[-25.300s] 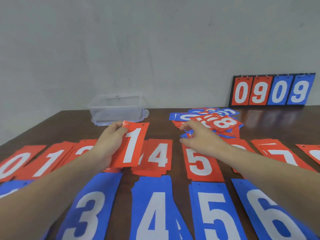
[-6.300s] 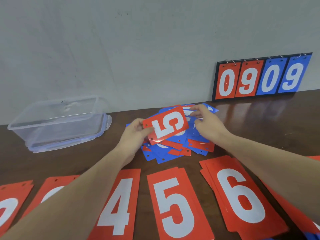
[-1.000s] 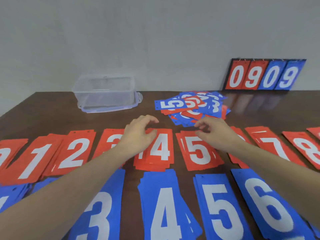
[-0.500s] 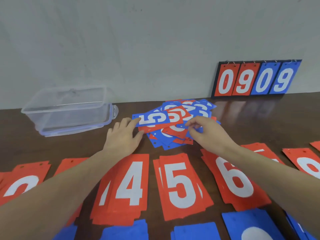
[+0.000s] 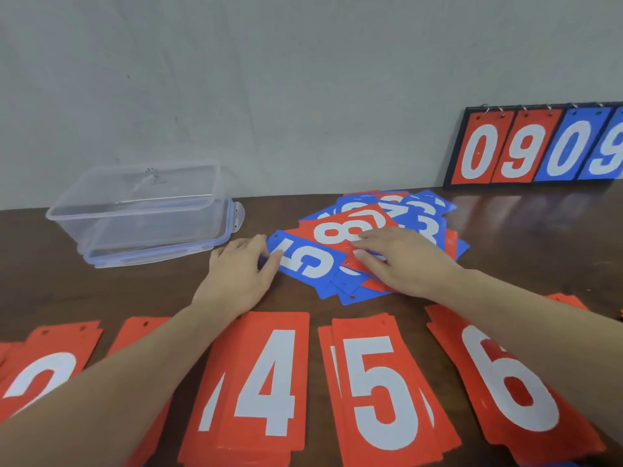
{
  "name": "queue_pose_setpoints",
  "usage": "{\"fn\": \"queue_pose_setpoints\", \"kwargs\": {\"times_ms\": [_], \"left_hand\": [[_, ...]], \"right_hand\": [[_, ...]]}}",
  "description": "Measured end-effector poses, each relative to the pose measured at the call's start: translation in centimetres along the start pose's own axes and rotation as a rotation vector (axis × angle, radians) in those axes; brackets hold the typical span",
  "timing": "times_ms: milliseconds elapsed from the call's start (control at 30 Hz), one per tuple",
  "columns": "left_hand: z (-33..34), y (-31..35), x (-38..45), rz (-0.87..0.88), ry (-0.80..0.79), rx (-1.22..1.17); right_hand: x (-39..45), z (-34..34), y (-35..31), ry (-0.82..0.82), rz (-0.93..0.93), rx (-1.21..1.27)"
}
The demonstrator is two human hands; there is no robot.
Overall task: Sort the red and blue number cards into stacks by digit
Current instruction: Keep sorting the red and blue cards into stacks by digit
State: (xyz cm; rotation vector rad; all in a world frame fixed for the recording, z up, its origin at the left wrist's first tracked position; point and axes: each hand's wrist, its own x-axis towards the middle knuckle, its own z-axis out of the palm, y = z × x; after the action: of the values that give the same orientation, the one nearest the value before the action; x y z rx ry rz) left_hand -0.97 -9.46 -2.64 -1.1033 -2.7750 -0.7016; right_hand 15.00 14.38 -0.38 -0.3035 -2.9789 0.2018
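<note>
A loose pile of mixed red and blue cards [image 5: 428, 224] lies at the table's middle back. On its near left lies a blue 5 card [image 5: 308, 264]; my left hand [image 5: 241, 274] pinches that card's left end between thumb and fingers. My right hand [image 5: 401, 261] rests flat, fingers straight, on the pile beside a red 8 card [image 5: 340, 230]. Sorted red stacks lie in a near row: 2 [image 5: 40, 372], 4 [image 5: 266, 382], 5 [image 5: 381, 389] and 6 [image 5: 512, 382].
A clear plastic box [image 5: 141, 210] stands at the back left on the dark wooden table [image 5: 522, 251]. A scoreboard flip stand showing 0909 [image 5: 539, 150] leans against the wall at the back right. One more red stack [image 5: 135, 335] is mostly hidden under my left arm.
My left hand has closed onto the blue 5 card's left end and drawn it off the pile toward me. My right hand has flattened onto the pile. The view shifted left.
</note>
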Motion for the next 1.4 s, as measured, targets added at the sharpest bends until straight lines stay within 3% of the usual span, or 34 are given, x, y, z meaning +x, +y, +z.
{"fn": "queue_pose_setpoints", "kwargs": {"times_ms": [200,400,567,767,1033,1233,1400], "left_hand": [[0.0,-0.3,0.1,0.05,0.011,0.018],[-0.3,-0.3,0.3,0.034,-0.017,0.037],[-0.1,-0.5,0.3,0.057,0.019,-0.032],[-0.2,-0.2,0.4,-0.042,-0.025,0.029],[-0.6,-0.1,0.5,-0.035,-0.007,-0.051],[-0.8,-0.1,0.2,-0.025,-0.021,-0.083],[-0.8,0.6,0.0,-0.022,-0.106,0.089]], "right_hand": [[-0.3,-1.5,1.5,0.057,0.134,-0.074],[0.7,-0.1,0.7,0.189,0.231,0.037],[1.1,1.5,-0.5,0.146,0.322,0.134],[1.0,1.7,-0.4,0.178,0.309,0.135],[0.3,1.3,-1.0,0.26,0.227,0.126],[-0.1,0.9,-1.6,0.264,0.273,0.291],[-1.0,-0.4,-2.1,0.324,0.357,0.483]]}}
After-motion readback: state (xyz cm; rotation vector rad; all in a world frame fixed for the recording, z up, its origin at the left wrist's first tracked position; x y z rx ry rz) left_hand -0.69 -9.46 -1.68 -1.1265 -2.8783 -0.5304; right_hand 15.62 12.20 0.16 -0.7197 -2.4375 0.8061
